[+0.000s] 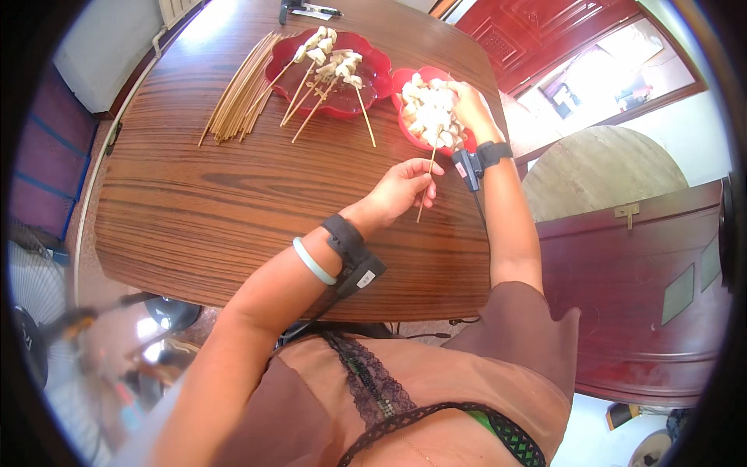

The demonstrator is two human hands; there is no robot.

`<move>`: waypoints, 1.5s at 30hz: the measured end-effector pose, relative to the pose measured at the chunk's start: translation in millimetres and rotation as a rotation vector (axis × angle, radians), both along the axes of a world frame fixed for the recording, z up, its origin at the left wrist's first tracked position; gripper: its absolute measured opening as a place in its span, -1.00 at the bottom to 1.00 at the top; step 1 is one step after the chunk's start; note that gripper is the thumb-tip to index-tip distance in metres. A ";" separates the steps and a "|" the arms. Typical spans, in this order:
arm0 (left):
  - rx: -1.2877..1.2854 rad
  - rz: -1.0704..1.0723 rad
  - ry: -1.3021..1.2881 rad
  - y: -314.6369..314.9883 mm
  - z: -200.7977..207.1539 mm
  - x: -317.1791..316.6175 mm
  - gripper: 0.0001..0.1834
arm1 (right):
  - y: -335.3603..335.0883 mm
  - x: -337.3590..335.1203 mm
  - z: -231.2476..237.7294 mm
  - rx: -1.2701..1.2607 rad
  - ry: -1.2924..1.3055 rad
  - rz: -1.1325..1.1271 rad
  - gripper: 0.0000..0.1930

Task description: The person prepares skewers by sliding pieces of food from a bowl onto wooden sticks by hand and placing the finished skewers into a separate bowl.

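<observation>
My left hand (pixel 406 187) pinches a thin wooden skewer (pixel 426 194) between thumb and fingers, its upper end pointing at a red bowl (pixel 406 134) on the right of the table. White chunks (pixel 426 105), which look like cut mushrooms, fill that bowl. Over its right side reaches my right hand (pixel 471 109), fingers down among the chunks; whether they grip one is hidden. Whether any chunk is on the held skewer's tip I cannot tell. To the left, a larger scalloped red dish (pixel 377 74) carries several loaded skewers (pixel 320 70), their bare ends sticking out over the near rim.
Left of the dish lies a bundle of bare skewers (pixel 237 93) on the brown wood-grain table (pixel 257 226). Small black items (pixel 311 9) sit at the far edge. A round tabletop (pixel 607 171) and a dark red wooden panel (pixel 638 288) stand to the right, a fan (pixel 39 303) at lower left.
</observation>
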State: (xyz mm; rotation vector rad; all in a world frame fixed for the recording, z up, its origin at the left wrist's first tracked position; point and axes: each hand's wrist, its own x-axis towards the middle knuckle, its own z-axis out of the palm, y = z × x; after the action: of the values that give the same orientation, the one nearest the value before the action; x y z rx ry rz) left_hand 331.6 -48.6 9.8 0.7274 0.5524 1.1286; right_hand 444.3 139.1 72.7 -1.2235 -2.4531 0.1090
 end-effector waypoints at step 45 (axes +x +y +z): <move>0.042 -0.285 0.098 -6.4 19.4 0.6 -0.76 | -79.3 82.6 -34.9 -0.651 2.018 0.098 -0.78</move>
State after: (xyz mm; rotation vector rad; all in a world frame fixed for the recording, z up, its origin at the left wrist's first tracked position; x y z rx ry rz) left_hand 332.2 -54.9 29.2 0.8724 0.4908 0.8454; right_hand 526.9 59.8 37.7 -0.4416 -0.6013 1.3885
